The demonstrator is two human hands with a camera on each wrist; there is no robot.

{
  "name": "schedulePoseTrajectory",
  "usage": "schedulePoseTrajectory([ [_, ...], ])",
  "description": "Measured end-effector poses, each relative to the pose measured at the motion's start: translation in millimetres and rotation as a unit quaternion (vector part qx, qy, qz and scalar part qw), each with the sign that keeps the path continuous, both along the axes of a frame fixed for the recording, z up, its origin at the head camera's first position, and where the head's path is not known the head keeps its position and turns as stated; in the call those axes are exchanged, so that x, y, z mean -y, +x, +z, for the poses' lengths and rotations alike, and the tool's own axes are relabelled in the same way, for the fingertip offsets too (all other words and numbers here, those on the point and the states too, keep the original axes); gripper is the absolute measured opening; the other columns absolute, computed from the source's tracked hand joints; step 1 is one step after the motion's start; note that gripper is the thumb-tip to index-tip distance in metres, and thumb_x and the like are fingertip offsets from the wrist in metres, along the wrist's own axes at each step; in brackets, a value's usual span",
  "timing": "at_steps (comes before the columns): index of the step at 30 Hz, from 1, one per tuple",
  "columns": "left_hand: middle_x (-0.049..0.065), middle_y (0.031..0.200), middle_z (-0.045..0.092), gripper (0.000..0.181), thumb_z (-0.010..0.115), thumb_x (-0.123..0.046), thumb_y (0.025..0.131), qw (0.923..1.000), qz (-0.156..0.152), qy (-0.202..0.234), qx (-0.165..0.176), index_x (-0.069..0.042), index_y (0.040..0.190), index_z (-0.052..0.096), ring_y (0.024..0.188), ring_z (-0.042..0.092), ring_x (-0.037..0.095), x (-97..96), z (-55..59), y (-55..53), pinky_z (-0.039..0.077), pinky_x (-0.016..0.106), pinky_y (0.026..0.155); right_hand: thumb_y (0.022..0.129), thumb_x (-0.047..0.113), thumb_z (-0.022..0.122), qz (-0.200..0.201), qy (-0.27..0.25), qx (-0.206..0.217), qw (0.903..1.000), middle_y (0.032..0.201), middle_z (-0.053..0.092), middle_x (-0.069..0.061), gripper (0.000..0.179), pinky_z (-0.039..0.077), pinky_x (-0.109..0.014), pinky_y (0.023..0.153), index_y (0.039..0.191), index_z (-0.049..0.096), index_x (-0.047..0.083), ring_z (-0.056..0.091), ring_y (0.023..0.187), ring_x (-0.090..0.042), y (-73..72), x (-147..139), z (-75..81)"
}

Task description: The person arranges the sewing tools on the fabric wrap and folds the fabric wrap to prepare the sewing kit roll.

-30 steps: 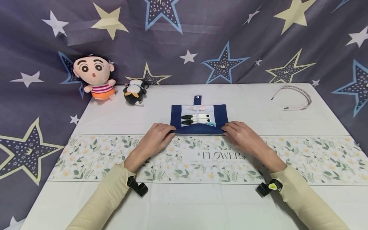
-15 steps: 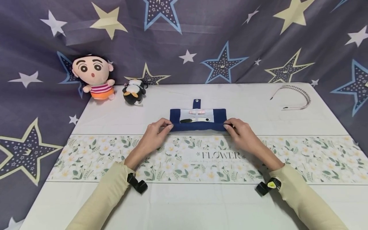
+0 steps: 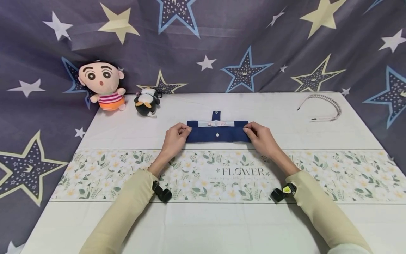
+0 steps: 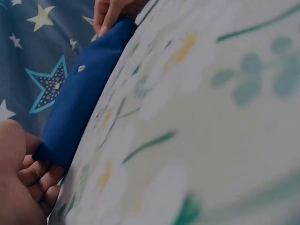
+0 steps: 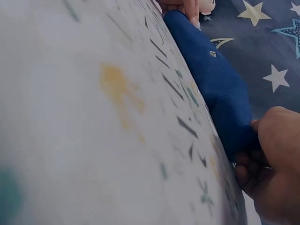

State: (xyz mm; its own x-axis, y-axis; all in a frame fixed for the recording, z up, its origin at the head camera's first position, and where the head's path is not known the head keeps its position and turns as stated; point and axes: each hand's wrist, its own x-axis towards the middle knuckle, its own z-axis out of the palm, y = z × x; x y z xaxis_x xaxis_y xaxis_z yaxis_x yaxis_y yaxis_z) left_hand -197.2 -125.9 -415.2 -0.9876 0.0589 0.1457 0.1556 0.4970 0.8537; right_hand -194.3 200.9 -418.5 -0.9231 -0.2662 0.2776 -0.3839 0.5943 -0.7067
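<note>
A navy blue fabric roll-up case [image 3: 206, 135] lies partly folded in the middle of the table in the head view. My left hand [image 3: 175, 141] pinches its left end, and my right hand [image 3: 262, 139] pinches the right end. On the folded part shows a metal snap [image 3: 217, 135]. A short strap [image 3: 216, 115] with its own snap sticks out from the far edge. A pale strip of lining remains visible, where a pink and white item [image 3: 222, 124] sits under a band. Both wrist views show fingers and thumb around the blue cloth [image 4: 77, 93].
A plush doll [image 3: 104, 86] in a striped top and a plush penguin [image 3: 147, 102] sit at the back left. At the back right lies a headband [image 3: 336, 106]. A starry curtain [image 3: 190, 70] hangs behind the white table cover [image 3: 222, 225].
The near part of the case has been rolled away from me, covering the two black-and-white tools and exposing the snap. Both hands moved slightly farther forward with it.
</note>
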Motion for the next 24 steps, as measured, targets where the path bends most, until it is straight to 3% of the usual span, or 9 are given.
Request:
schedulePoseTrajectory([
  [4, 0.003, 0.07, 0.056, 0.021, 0.06, -0.018, 0.105, 0.9998, -0.002, 0.016, 0.007, -0.003, 0.116, 0.069, 0.061, 0.043, 0.02, -0.5, -0.6, -0.4, 0.037, 0.034, 0.07, 0.109, 0.01, 0.054, -0.003, -0.004, 0.016, 0.9999, 0.081, 0.061, -0.009, 0.018, 0.037, -0.032, 0.061, 0.116, 0.066, -0.001, 0.047, 0.065, -0.022, -3.6, 2, -2.0],
  [9, 0.006, 0.073, 0.057, 0.027, 0.062, -0.019, 0.105, 0.9992, -0.025, 0.022, 0.023, -0.004, 0.125, 0.068, 0.062, 0.043, 0.022, 7.6, -0.4, 2.0, 0.038, 0.036, 0.07, 0.108, 0.01, 0.056, -0.007, -0.005, 0.025, 0.9997, 0.083, 0.061, -0.01, 0.016, 0.037, -0.032, 0.063, 0.113, 0.067, 0.0, 0.048, 0.068, -0.023, -5.1, 5, -2.6],
  [14, 0.008, 0.081, 0.062, 0.032, 0.063, -0.022, 0.105, 0.9991, -0.032, -0.002, 0.029, 0.001, 0.127, 0.068, 0.068, 0.051, 0.021, 7.5, 1.5, -2.0, 0.045, 0.037, 0.075, 0.107, 0.011, 0.059, -0.023, 0.013, 0.021, 0.9994, 0.082, 0.063, -0.01, 0.015, 0.039, -0.035, 0.062, 0.108, 0.069, 0.0, 0.051, 0.067, -0.023, -6.4, 5, -3.0],
  [20, 0.009, 0.079, 0.063, 0.029, 0.062, -0.021, 0.105, 0.9982, -0.014, -0.042, 0.039, 0.002, 0.123, 0.068, 0.064, 0.053, 0.021, 1.0, 6.9, -6.6, 0.044, 0.036, 0.064, 0.107, 0.012, 0.059, -0.033, 0.044, 0.022, 0.9983, 0.081, 0.063, -0.01, 0.016, 0.04, -0.038, 0.062, 0.11, 0.068, -0.001, 0.051, 0.065, -0.022, -9.3, 6, -2.7],
  [24, 0.01, 0.08, 0.065, 0.027, 0.063, -0.02, 0.105, 0.9969, -0.007, -0.066, 0.043, 0.002, 0.12, 0.068, 0.067, 0.058, 0.023, -2.3, 9.6, -9.3, 0.045, 0.037, 0.065, 0.107, 0.013, 0.059, -0.046, 0.063, 0.026, 0.9966, 0.078, 0.061, -0.01, 0.017, 0.039, -0.039, 0.061, 0.111, 0.066, -0.001, 0.051, 0.063, -0.023, -12.3, 6, -0.9],
])
